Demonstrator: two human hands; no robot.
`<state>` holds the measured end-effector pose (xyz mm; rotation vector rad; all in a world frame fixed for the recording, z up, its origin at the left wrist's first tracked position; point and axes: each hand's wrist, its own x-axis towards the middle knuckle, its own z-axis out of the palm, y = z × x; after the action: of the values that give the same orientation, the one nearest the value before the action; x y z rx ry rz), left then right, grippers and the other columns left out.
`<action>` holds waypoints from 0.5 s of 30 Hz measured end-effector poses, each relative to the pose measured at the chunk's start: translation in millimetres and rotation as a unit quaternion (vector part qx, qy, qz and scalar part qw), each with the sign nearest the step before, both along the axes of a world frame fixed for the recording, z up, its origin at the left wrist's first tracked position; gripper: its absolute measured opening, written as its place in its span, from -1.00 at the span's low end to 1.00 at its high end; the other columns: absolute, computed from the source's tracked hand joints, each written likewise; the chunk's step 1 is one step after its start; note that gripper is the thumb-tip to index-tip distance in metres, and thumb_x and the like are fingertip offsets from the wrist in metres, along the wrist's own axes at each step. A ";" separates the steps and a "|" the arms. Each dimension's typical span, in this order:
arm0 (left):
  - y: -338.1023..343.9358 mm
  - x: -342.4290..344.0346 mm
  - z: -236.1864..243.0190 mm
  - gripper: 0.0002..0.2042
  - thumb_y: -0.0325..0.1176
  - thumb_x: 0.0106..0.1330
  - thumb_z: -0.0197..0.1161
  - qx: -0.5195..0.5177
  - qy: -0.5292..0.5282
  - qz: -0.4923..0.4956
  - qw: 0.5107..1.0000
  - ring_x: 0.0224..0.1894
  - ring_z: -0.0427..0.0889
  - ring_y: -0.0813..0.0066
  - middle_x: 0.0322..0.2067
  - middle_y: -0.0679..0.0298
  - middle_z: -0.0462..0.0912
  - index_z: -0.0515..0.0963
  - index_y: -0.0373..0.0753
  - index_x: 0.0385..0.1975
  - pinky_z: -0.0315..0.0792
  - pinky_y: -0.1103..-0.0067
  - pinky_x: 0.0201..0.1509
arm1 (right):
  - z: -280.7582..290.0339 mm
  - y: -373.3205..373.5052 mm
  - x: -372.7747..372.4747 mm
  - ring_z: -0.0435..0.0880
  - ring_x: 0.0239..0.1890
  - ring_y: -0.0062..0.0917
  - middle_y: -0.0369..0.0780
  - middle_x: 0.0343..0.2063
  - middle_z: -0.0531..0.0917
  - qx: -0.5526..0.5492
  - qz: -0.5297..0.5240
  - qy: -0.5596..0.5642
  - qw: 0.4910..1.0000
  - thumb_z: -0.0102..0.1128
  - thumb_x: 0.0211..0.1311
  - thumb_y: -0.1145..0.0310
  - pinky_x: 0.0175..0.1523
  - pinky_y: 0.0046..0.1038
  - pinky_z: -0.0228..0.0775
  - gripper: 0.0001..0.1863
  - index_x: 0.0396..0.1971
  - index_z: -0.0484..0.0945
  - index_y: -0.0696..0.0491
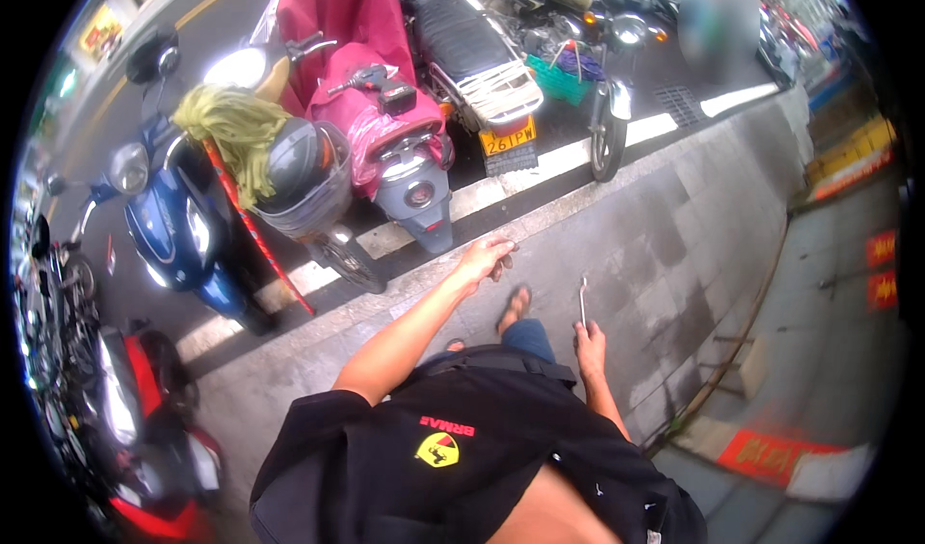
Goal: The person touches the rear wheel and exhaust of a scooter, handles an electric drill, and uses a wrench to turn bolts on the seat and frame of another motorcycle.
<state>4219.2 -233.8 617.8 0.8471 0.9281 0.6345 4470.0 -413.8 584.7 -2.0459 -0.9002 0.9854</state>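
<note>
My left hand (487,260) is raised at centre, fingers curled round something small and dark that I cannot make out. My right hand (590,342) grips a silver wrench (583,298), held upright near my hip. Above my left hand stands a grey scooter (416,212) with a pink cover (356,130); a black cordless power tool (385,89) lies on the cover. Beside it, a basket (303,202) holds a dark helmet (294,159), with a yellow-green mop (217,125) on a red pole (260,240) leaning there.
Parked along the curb are a blue scooter (178,231), a red scooter (145,380) and motorcycles (626,53), one near a green crate (559,81). I stand on grey paving (674,255); steps with red labels (771,452) are at right. The road (145,53) runs behind.
</note>
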 end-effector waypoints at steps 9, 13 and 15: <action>205.1 80.2 -19.9 -0.70 -0.12 0.31 0.00 0.014 -0.088 0.200 0.976 -0.52 0.41 0.65 -0.51 0.37 0.48 0.45 -0.24 -0.22 0.30 0.69 -0.50 | 36.5 338.6 13.7 0.31 -0.68 -0.69 -0.36 -0.74 0.33 0.080 0.250 0.052 0.964 -0.20 0.29 0.20 -0.56 -0.56 0.19 -0.65 -0.36 0.47 0.18; 291.1 91.8 -11.6 -0.70 -0.13 0.33 -0.04 0.108 -0.031 0.387 0.915 -0.44 0.43 0.66 -0.48 0.38 0.48 0.42 -0.24 -0.17 0.34 0.67 -0.43 | 74.0 455.2 -25.2 0.49 -0.56 -0.52 -0.20 -0.64 0.46 0.108 0.394 0.018 0.913 -0.18 0.28 0.18 -0.43 -0.42 0.33 -0.66 -0.39 0.43 0.17; 328.0 89.2 -5.4 -0.70 -0.16 0.33 -0.05 0.098 -0.032 0.460 0.882 -0.44 0.42 0.66 -0.48 0.38 0.48 0.41 -0.23 -0.11 0.33 0.67 -0.40 | 68.6 503.1 -37.0 0.53 -0.50 -0.28 -0.06 -0.57 0.51 0.179 0.460 -0.018 0.870 -0.17 0.25 0.17 -0.30 -0.30 0.32 -0.65 -0.37 0.43 0.18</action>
<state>4308.3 94.2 612.4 0.5110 1.2089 1.5922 4432.9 89.3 653.2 -1.2759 -1.9978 1.1139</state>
